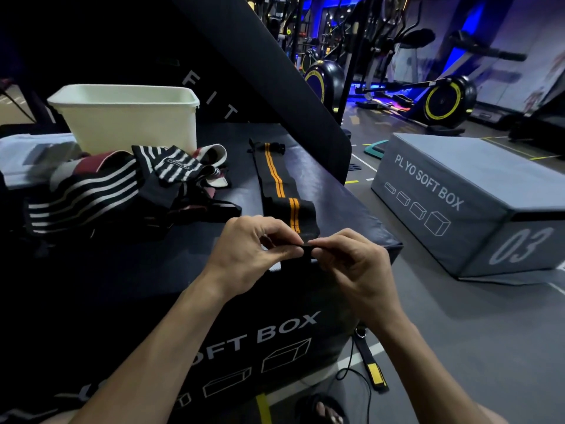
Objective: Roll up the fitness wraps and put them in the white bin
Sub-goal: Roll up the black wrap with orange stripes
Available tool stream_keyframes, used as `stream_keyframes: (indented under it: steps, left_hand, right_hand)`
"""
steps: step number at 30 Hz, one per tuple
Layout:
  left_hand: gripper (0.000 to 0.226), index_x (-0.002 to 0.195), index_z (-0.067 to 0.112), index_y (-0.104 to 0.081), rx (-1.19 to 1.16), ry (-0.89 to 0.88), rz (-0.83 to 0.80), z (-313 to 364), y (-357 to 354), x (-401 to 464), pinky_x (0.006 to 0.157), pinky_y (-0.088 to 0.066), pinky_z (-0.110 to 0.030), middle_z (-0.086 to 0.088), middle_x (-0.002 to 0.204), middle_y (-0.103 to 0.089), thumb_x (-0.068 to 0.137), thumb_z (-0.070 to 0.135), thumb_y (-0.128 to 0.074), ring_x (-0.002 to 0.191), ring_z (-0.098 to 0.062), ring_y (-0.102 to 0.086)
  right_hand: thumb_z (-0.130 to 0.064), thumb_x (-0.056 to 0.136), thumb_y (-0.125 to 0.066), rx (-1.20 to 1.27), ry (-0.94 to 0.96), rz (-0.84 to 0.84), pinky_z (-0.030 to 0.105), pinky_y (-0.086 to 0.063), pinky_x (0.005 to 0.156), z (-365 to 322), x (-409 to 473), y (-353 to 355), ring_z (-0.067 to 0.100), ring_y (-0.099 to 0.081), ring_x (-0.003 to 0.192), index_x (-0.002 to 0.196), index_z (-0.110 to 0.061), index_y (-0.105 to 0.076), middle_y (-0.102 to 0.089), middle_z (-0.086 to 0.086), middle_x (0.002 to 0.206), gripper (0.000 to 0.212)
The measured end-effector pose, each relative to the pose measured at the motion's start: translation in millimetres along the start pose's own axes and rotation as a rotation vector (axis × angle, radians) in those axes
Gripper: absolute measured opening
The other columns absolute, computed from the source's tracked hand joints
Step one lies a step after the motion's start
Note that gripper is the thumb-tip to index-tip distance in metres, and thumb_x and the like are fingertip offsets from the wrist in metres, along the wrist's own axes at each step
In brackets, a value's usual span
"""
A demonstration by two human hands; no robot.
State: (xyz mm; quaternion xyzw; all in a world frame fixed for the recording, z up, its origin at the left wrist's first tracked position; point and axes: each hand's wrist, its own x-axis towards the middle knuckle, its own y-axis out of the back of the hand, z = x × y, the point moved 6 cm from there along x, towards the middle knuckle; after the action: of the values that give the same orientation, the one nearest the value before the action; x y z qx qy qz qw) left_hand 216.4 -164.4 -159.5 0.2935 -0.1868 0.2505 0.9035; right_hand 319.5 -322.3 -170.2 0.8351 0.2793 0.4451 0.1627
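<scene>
A long black wrap with two orange stripes (276, 175) lies stretched along the top of the black plyo box (336, 194), running away from me. My left hand (244, 249) and my right hand (348, 258) pinch its near end at the box's front edge, fingertips close together. A heap of black-and-white striped wraps (91, 188) with some dark red and white pieces lies to the left. The white bin (128, 117) stands upright at the back left of the box, behind the heap.
A grey plyo soft box marked 03 (474, 194) sits on the floor to the right. A black and yellow strap (374, 371) and a cable lie on the floor below my right arm. Exercise bikes (443, 102) stand at the back.
</scene>
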Motion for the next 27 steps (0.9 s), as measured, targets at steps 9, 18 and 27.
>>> stream_keyframes:
  steps: [9,18,27]
  left_hand:
    - [0.018,0.081,0.027,-0.081,0.03,0.03,-0.11,-9,-10,-21,0.069,-0.051,-0.018,0.012,0.085,-0.073,0.075,0.013,-0.09,0.082,-0.008,-0.068]
    - [0.01,0.085,0.035,-0.076,0.338,-0.038,-0.084,-16,-22,-38,0.085,-0.053,-0.035,0.025,0.092,-0.068,0.08,0.035,-0.085,0.101,-0.004,-0.055]
    - [0.005,0.092,0.032,-0.078,0.351,0.043,-0.06,-14,-20,-42,0.094,-0.046,-0.024,0.025,0.092,-0.065,0.09,0.037,-0.076,0.109,0.0,-0.051]
  right_hand:
    - [-0.015,0.082,-0.084,-0.091,0.055,-0.074,0.018,-0.054,0.071,3,-12,-7,0.0,-0.068,0.079,0.096,-0.018,-0.082,-0.071,-0.009,0.09,0.013]
    - [-0.023,0.083,-0.084,0.084,-0.221,-0.138,0.024,-0.057,0.074,23,-31,-15,0.014,-0.068,0.088,0.091,-0.025,-0.083,-0.065,-0.01,0.094,0.008]
    - [-0.012,0.089,-0.077,0.549,-0.647,-0.093,0.044,-0.064,0.073,33,-46,-31,0.03,-0.077,0.084,0.092,-0.006,-0.079,-0.077,0.016,0.084,0.007]
